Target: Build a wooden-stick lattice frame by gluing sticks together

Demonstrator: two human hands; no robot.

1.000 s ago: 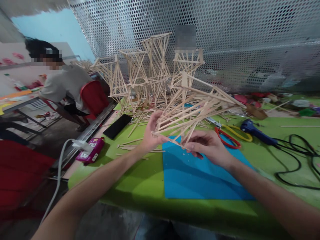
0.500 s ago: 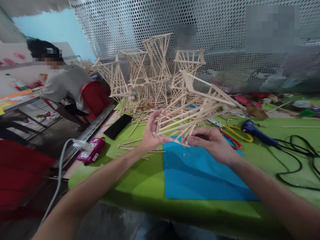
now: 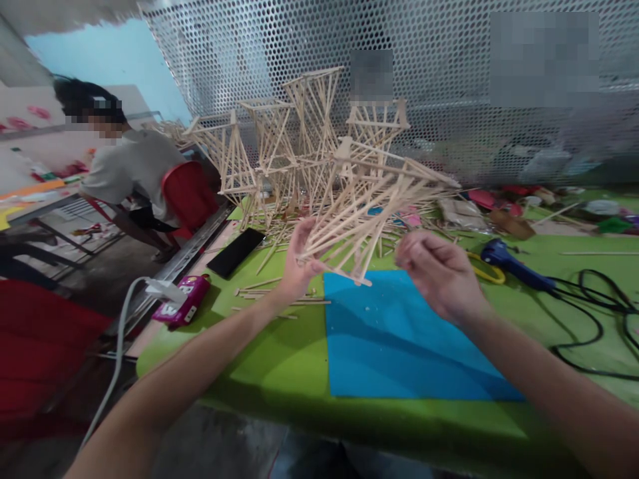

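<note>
My left hand (image 3: 298,271) grips one corner of a wooden stick frame (image 3: 344,223), a twisted lattice of thin pale sticks. The frame is tilted in the air, its lower edge above a blue sheet (image 3: 379,339). My right hand (image 3: 446,276) is off the frame, to its right, over the sheet's far right part. Its fingers are curled together; what they hold, if anything, cannot be made out. Just beyond that hand, a yellow handle loop (image 3: 492,273) shows on the table, the rest hidden behind the hand.
Several finished stick frames (image 3: 314,120) stand behind, among loose sticks. A blue glue gun (image 3: 519,266) with a black cable (image 3: 594,319) lies right. A phone (image 3: 236,253) and a purple power strip (image 3: 190,299) lie left. A seated person (image 3: 130,166) is beyond.
My right hand has let go of the frame's lower edge and moved right and slightly up. The frame has turned and shifted left in my left hand.
</note>
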